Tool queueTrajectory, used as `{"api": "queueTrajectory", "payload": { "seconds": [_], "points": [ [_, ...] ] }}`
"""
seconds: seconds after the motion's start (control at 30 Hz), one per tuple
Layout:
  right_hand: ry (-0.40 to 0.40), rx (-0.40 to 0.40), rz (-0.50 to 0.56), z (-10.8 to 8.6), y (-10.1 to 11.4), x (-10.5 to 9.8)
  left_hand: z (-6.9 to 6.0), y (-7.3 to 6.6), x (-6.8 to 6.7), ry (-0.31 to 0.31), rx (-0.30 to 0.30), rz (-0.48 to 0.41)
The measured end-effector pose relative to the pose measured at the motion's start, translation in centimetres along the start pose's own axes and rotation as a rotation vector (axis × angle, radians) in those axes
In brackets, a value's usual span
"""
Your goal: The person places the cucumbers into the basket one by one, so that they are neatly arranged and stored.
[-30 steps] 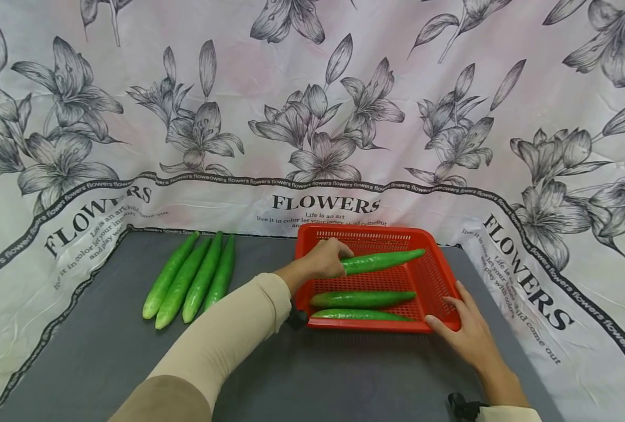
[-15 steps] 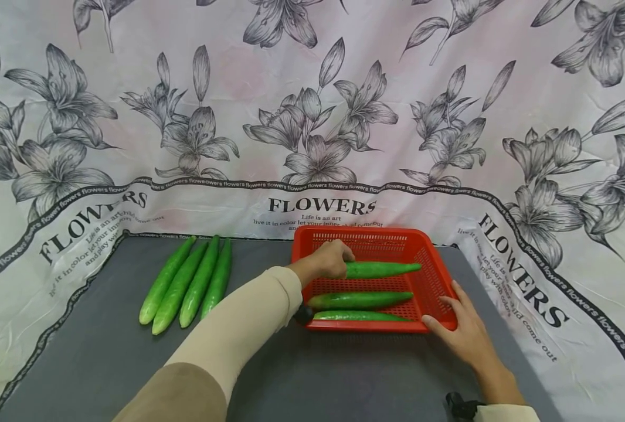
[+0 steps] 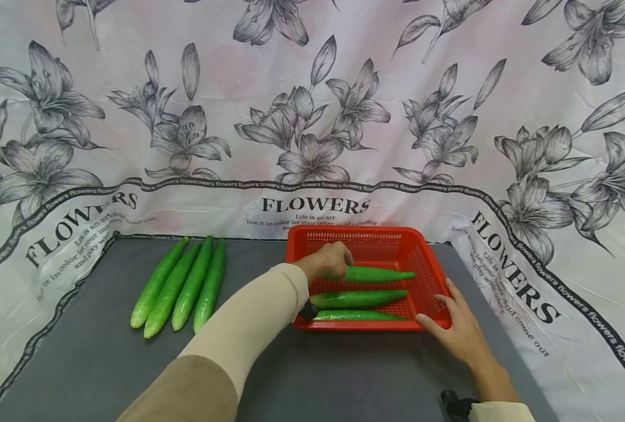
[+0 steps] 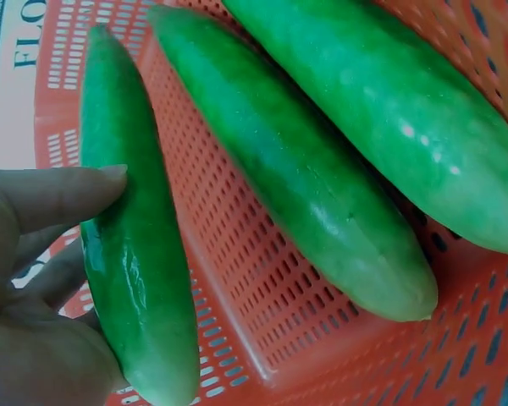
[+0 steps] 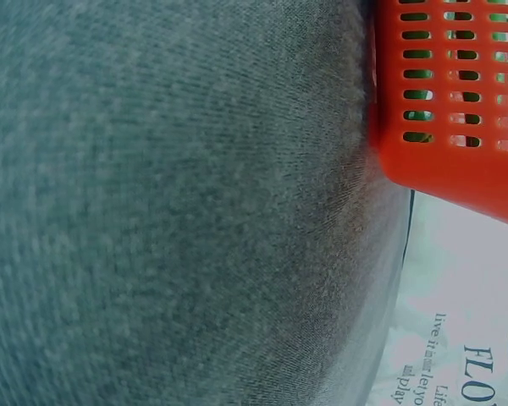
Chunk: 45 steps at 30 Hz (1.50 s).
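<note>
The left hand [image 3: 333, 261] is inside the red basket [image 3: 423, 258], its thumb and fingers wrapped round a cucumber [image 3: 378, 274] lying lengthwise toward the basket's far side; whether that cucumber touches the basket's bottom is hard to tell. Two more cucumbers [image 3: 360, 299] lie in the basket, between the held one and its near wall. The right hand [image 3: 461, 333] touches the basket's near right corner, thumb and fingers spread apart at the rim. Well left of the basket, four cucumbers [image 3: 192, 287] lie side by side on the grey surface [image 3: 344, 375].
</note>
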State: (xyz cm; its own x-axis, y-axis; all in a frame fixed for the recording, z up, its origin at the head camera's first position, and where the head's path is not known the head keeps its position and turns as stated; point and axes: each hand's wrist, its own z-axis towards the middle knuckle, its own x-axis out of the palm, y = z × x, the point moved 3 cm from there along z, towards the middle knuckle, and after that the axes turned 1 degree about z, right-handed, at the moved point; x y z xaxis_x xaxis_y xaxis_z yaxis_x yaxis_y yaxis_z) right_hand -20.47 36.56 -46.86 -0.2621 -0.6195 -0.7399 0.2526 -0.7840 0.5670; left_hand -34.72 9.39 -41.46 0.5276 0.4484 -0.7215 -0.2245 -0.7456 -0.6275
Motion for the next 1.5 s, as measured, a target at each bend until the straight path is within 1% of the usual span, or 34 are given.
{"api": "queueTrajectory", "payload": {
  "seconds": [0.1, 0.27, 0.4, 0.47, 0.53, 0.7, 0.87, 1.07, 1.33, 1.43, 1.5],
  "points": [
    [0.001, -0.002, 0.004, 0.0, 0.1, 0.1, 0.0, 0.3, 0.2, 0.004, -0.009, 0.005],
    [-0.005, -0.004, 0.011, 0.1, 0.1, 0.3, 0.0, 0.9, 0.4, -0.003, -0.006, 0.036],
    [-0.008, -0.008, 0.012, 0.0, 0.0, 0.3, 0.1, 1.3, 0.6, 0.006, -0.013, 0.050],
    [-0.005, -0.009, 0.013, 0.0, 0.1, 0.4, 0.3, 1.7, 0.7, 0.020, -0.029, 0.063],
    [0.000, -0.007, 0.015, 0.0, 0.1, 0.4, 0.2, 2.0, 0.7, 0.037, -0.026, 0.100],
    [-0.004, -0.010, 0.014, 0.0, 0.0, 0.4, 0.0, 2.6, 0.6, 0.083, 0.009, 0.159],
    [-0.006, -0.011, 0.010, 0.1, 0.2, 0.3, 0.0, 2.8, 0.4, 0.115, 0.006, 0.142],
    [-0.004, -0.011, 0.012, 0.1, 0.2, 0.3, 0.0, 2.4, 0.3, 0.102, 0.016, 0.141],
    [-0.005, -0.011, 0.005, 0.2, 0.0, 0.2, -0.1, 1.6, 0.3, 0.095, 0.027, 0.089],
    [-0.007, -0.010, 0.001, 0.1, -0.2, 0.2, -0.2, 1.2, 0.2, 0.102, 0.052, 0.037],
    [-0.008, -0.009, 0.001, 0.1, -0.2, 0.1, -0.4, 0.7, 0.1, 0.111, 0.080, -0.010]
  ]
}}
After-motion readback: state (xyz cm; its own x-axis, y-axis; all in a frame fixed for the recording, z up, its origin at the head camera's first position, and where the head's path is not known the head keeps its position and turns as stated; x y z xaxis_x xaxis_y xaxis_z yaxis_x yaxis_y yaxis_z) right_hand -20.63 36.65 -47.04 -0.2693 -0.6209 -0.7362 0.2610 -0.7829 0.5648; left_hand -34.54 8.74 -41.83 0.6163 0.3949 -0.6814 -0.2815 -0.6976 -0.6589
